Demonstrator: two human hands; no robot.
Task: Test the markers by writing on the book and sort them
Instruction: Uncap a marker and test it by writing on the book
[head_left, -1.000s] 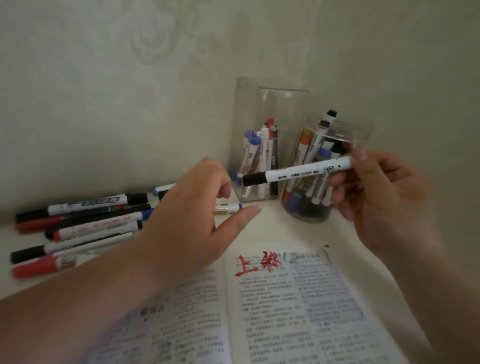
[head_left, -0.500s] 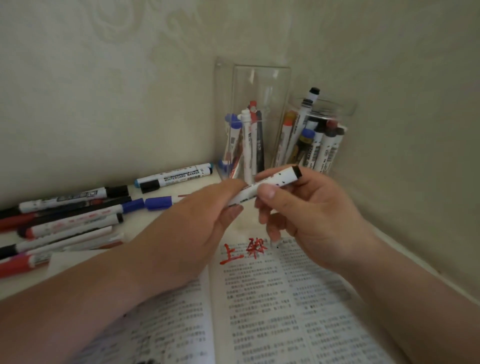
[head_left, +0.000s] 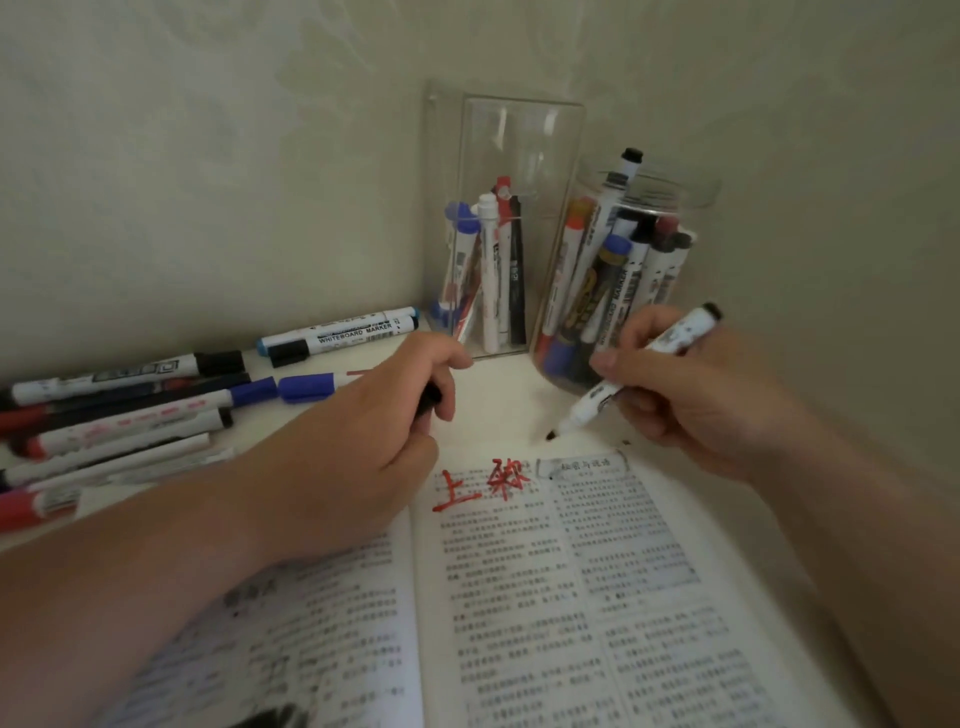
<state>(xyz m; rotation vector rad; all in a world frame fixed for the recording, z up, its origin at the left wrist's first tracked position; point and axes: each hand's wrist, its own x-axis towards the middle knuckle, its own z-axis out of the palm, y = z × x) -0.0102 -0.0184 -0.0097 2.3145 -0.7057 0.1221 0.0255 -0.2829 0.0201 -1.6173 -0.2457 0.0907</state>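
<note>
White desk (head_left: 498, 395) in a pale-walled corner: we see the uncapped black marker (head_left: 592, 405) gripped by the right hand (head_left: 691, 395), thumb and fingers pinched round its barrel. Its tip points down just past the open book's (head_left: 571, 597) top edge, contact unclear. The left hand (head_left: 363, 452) rests on the left page, fingers curled round a black cap (head_left: 428, 402). Red characters (head_left: 483, 483) top the right page. Loose markers (head_left: 130, 415) lie left. A rectangular clear holder (head_left: 504, 156) and a round clear jar (head_left: 675, 192) hold more behind.

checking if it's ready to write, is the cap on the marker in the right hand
No, the marker in the right hand shows a bare dark tip pointing down.
</note>
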